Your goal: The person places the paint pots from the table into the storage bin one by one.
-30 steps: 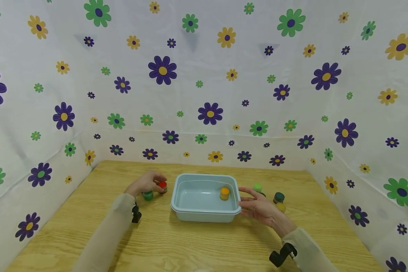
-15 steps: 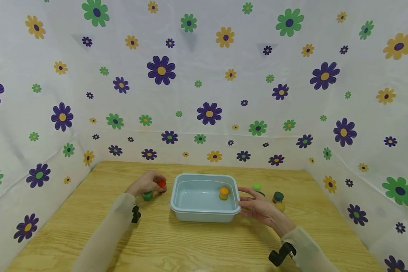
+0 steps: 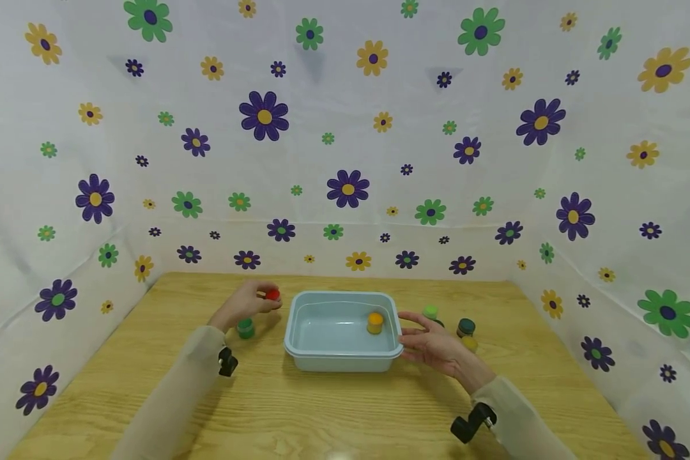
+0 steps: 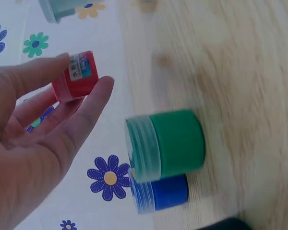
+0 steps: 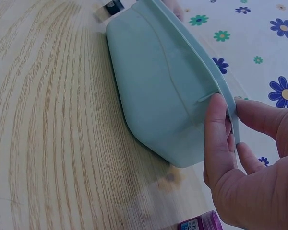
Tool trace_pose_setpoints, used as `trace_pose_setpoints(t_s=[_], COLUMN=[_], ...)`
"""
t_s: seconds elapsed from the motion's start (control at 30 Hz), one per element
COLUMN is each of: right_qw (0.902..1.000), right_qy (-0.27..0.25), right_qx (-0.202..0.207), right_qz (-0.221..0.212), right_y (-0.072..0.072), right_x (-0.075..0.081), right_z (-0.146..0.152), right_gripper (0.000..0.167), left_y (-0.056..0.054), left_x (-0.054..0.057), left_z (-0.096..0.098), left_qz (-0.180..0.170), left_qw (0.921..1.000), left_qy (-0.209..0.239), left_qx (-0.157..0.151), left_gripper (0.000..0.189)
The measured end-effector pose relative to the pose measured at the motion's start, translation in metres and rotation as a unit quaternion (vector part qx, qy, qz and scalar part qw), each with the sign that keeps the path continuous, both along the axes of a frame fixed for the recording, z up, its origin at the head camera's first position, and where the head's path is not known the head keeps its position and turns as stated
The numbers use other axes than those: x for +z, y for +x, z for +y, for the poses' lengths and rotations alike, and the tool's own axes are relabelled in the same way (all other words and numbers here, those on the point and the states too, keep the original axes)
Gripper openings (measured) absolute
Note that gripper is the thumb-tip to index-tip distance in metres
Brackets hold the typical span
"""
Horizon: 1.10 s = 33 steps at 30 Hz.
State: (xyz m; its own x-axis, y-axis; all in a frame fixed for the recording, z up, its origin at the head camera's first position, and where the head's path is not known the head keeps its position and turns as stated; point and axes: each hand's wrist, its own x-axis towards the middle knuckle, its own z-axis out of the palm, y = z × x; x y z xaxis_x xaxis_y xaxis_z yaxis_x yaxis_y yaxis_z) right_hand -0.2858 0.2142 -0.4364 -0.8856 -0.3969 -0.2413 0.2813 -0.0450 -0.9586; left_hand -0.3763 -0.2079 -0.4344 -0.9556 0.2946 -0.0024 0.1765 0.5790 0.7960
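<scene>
- We see the left hand (image 3: 247,304) clamped on the red jar (image 4: 76,76), thumb and fingertips pinching it from opposite sides.
- That jar is our nearest object to the left palm — tilted, held clear of the wooden table (image 3: 322,415), with a white-and-blue label near the thumb tip.
- Just to the right of the left grip, apart from it, we find the pale blue tub (image 3: 342,364).
- We see the right hand (image 3: 434,348) clamped lightly on the tub's right rim — the rim runs between its digits, with one fingertip against the outer wall under the lip.
- Inside the tub, left of the right grip and near that end wall, stands an orange-topped jar (image 3: 375,323).
- Below the left grip, on the person's side, we make out a green jar (image 4: 168,143) on the table, a blue jar (image 4: 170,191) close by it; whether those two touch we cannot tell.
- Beyond the right hand and to its right we see a light green lid (image 3: 430,312), a dark teal jar (image 3: 466,327) and a yellow jar (image 3: 469,344), the hand partly hiding this group.
- Near the right palm, in the right wrist view, lies a purple jar (image 5: 200,223), cut off by the edge.
</scene>
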Motion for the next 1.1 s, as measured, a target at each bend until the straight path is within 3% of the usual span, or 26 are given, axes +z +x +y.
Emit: trace_pose_setpoints(t_s=[0.3, 0.47, 1.1], right_qw=[1.0, 0.9999, 0.9999], right_qy=[-0.007, -0.012, -0.011], right_qx=[0.004, 0.001, -0.007], right_qz=[0.0, -0.004, -0.008], right_y=[-0.001, -0.001, -0.002], right_x=[-0.002, -0.001, -0.001], right_z=[0.0, 0.001, 0.001], right_gripper=[0.072, 0.073, 0.072], left_y=[0.004, 0.005, 0.013], left_x=[0.005, 0.01, 0.021], left_z=[0.01, 0.017, 0.043], left_qz=[0.026, 0.016, 0.044], left_qw=[0.9986, 0.9969, 0.9965], left_qy=[0.023, 0.06, 0.064], left_qx=[0.04, 0.049, 0.03], left_gripper=[0.051, 0.052, 0.045])
